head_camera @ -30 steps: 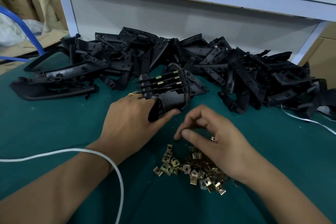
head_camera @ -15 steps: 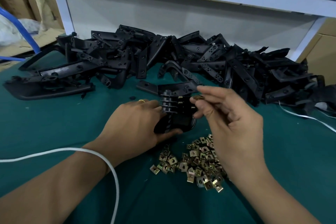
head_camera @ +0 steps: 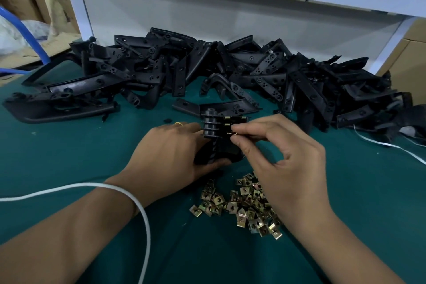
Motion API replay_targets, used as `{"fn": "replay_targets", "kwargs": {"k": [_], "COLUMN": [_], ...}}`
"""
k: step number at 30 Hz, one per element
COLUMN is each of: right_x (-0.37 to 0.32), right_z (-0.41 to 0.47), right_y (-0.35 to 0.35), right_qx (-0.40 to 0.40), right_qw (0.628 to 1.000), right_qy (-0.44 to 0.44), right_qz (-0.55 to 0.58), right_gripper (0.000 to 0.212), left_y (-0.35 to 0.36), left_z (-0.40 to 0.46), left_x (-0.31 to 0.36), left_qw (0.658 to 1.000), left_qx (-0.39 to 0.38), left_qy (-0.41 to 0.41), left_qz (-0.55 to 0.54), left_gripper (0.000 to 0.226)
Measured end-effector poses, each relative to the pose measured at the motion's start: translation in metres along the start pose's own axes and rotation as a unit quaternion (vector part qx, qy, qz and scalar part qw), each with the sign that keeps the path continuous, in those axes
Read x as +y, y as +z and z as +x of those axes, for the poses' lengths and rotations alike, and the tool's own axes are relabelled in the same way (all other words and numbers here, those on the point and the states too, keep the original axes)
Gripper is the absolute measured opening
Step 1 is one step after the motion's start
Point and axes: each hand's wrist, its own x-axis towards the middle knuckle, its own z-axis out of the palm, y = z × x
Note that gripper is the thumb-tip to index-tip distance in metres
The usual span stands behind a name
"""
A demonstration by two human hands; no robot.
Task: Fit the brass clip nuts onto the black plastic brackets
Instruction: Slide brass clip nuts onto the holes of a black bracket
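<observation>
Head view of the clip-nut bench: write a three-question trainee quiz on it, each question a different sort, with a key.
1. True or false: the left hand grips the stack of brackets.
2. What does the right hand pinch? A) a white cord B) a clip nut C) a cardboard box
3. Fill in: the loose clip nuts lie on the ____ mat, nearer the person than the stack.

Key: 1 true; 2 B; 3 green

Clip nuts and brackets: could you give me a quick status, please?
Left hand grips bracket stack. Right hand pinches clip nut at stack. Nothing blocking.
</observation>
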Motion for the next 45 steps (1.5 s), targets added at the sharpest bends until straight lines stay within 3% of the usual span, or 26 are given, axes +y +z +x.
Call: {"fn": "replay_targets", "kwargs": {"k": [18, 33, 45], "right_x": [-0.003, -0.0062, -0.0049], "right_z": [-0.0007, 0.0004, 0.0006], "right_y": [0.0016, 0.0001, -0.0011], "right_qx": [-0.003, -0.003, -0.008], "right_qw": [1.0, 0.999, 0.998], "right_qy": [0.002, 0.02, -0.007], "right_qz": [-0.019, -0.029, -0.055], "right_gripper": [0.013, 0.011, 0.009], "left_y": [-0.002, -0.0016, -0.0005], "left_z": [-0.0008, -0.001, -0.0029], "left_x": [0.0012, 0.0021, 0.0036], "left_qw": [1.0, 0.999, 0.998], "left_qx": [-0.03, 0.016, 0.003], "left_qy": [0.002, 0.025, 0.042], "left_qz": [-0.006, -0.023, -0.036], "left_gripper": [0.067, 0.057, 0.055]}}
